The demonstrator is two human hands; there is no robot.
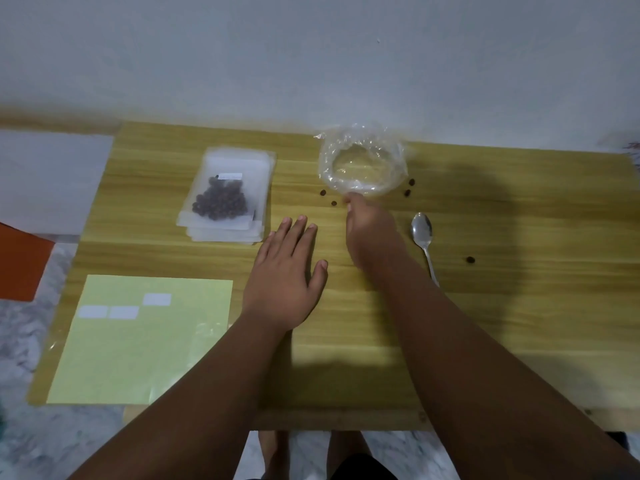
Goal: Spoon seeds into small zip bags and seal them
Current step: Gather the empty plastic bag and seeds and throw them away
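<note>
Table [485, 323]: one spoon [422, 233], one filled bag [225, 192].

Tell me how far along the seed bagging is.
Done: one filled, labelled zip bag tops the stack; the clear plastic bag looks empty. In hand: the right hand reaches its near rim, beside stray seeds; left hand lies flat. Left: gathering strays; the spoon lies idle.
</note>
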